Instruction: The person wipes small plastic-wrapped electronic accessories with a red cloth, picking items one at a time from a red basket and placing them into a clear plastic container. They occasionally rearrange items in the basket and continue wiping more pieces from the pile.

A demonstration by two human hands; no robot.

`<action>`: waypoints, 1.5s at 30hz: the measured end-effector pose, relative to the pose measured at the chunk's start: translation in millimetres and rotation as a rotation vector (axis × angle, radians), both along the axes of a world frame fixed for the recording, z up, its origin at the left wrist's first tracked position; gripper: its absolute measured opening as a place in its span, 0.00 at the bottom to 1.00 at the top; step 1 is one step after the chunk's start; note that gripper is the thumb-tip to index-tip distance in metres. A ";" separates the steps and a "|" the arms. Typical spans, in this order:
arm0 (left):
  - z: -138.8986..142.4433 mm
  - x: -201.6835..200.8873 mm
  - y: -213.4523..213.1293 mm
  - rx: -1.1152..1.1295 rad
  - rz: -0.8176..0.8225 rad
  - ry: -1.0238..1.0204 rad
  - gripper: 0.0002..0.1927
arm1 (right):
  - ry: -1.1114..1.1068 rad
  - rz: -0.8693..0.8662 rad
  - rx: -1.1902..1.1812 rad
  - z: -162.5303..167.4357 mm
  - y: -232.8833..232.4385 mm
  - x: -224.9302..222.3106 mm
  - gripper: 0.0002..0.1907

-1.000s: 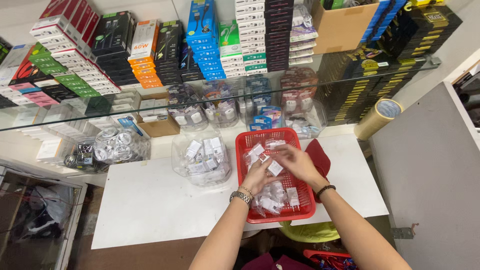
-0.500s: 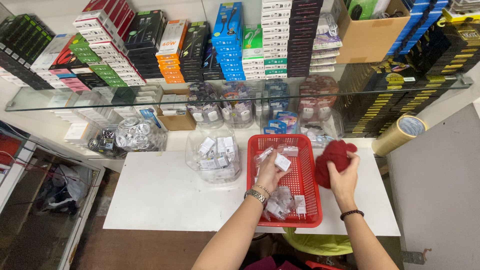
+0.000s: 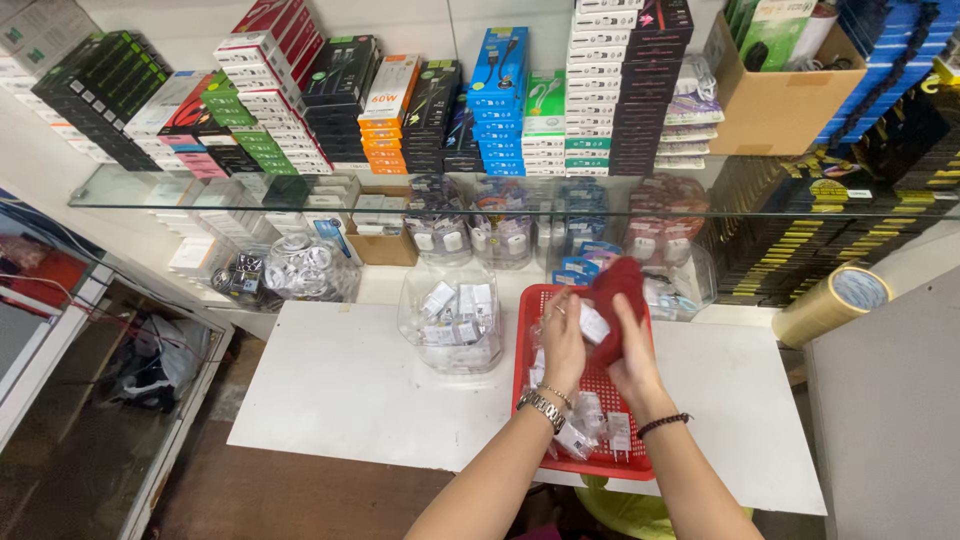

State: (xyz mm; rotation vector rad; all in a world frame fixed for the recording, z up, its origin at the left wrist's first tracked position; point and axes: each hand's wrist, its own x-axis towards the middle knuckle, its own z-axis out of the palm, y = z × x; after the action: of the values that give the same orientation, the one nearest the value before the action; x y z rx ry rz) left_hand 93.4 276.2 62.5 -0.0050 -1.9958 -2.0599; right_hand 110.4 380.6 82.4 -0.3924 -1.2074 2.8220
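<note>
The right hand (image 3: 630, 355) has lifted the dark red cloth (image 3: 618, 290) off the bench (image 3: 350, 390) and brought it over the red basket (image 3: 600, 385), fingers closed around it. The left hand (image 3: 562, 340) pinches a small white packet (image 3: 593, 323) against the cloth. A clear plastic tub (image 3: 452, 318) stands just left of the basket.

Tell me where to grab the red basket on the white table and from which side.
Grip the red basket by its raised near rim, coming from the table's front edge. That rim faces the person and overhangs slightly, so fingers could probably hook it. The left hand and right hand, busy with a red cloth, block its middle.
</note>
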 end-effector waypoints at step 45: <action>-4.9 -83.1 -169.3 -0.734 0.481 -0.481 0.33 | -0.682 -0.015 1.308 -120.4 120.2 46.3 0.50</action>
State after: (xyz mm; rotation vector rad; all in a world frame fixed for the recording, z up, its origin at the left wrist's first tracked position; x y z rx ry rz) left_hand 10.3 106.9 57.7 0.7971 -2.5859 -1.0218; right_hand 156.8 500.8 -38.0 -1.1660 -2.6730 1.2823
